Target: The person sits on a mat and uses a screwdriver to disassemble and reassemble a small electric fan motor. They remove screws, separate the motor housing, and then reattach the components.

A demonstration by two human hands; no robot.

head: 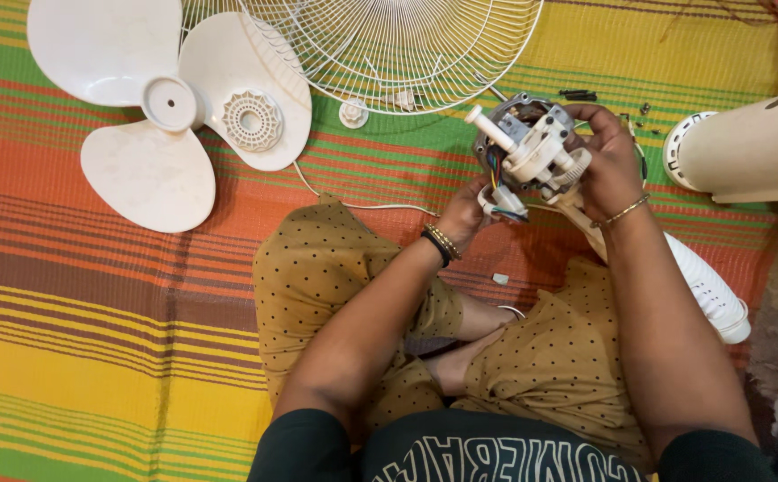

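Motor [530,147] held above striped mat [94,295], clasped by left hand [465,212] from below and right hand [605,161] at right edge. Blade [152,98], guard [389,45] well apart at top-left.

No packages, labels, signs or screens showed anywhere in the view; the only lettering was a pale print on the person's dark shirt [487,460].

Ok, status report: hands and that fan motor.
Left hand and right hand both gripping fan motor above striped mat. Shaft points up-left. Fan blade and wire guard lie apart, nothing blocking.
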